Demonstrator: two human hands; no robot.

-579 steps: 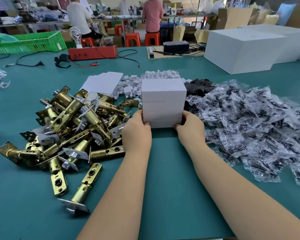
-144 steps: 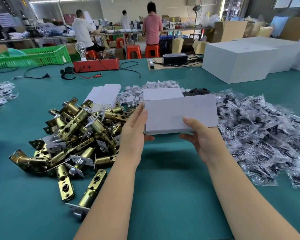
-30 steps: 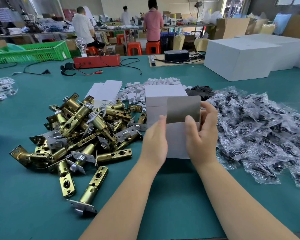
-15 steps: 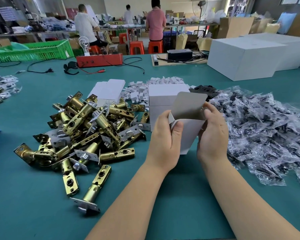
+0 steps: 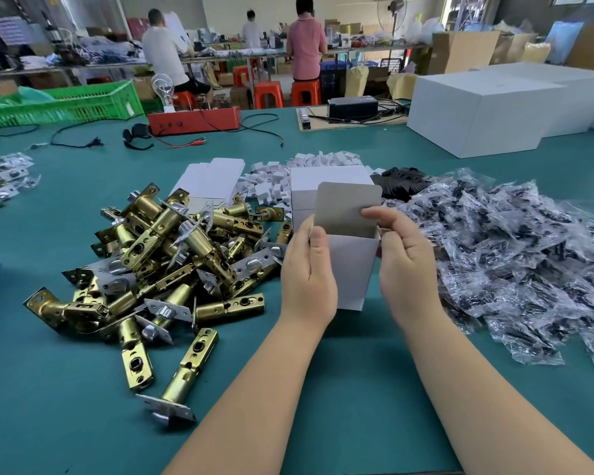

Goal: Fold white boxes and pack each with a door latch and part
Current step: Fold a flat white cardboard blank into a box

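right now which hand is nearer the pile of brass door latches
Left. The left hand holds the white box's left side, right beside the pile of brass door latches. The right hand holds the box's far side, next to the bagged parts.

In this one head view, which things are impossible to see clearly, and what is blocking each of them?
- Bottom of the white box: whether it is closed is hidden behind the front wall and both hands.
- Inside the box: shadowed behind its raised flap.
- Left hand fingers: hidden behind the box.
- Contents of the plastic bags: dark parts, too small and glary.
- Stack of white boxes: count hidden by the flap.
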